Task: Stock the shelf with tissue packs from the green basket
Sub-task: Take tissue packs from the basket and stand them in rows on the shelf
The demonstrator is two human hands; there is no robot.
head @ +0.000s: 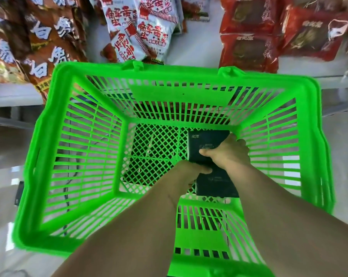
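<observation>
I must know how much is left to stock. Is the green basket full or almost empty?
Almost empty. Only two dark tissue packs show in the green basket, one held by each hand; the rest of the mesh floor is bare.

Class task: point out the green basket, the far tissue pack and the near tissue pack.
Green basket (185, 71): head view, far rim.
Far tissue pack (204, 141): head view, top face.
Near tissue pack (216, 184): head view, top face.

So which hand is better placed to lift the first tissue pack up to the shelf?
Probably the right hand: it already grips the far tissue pack, nearer the shelf. The left hand holds the near pack.
</observation>
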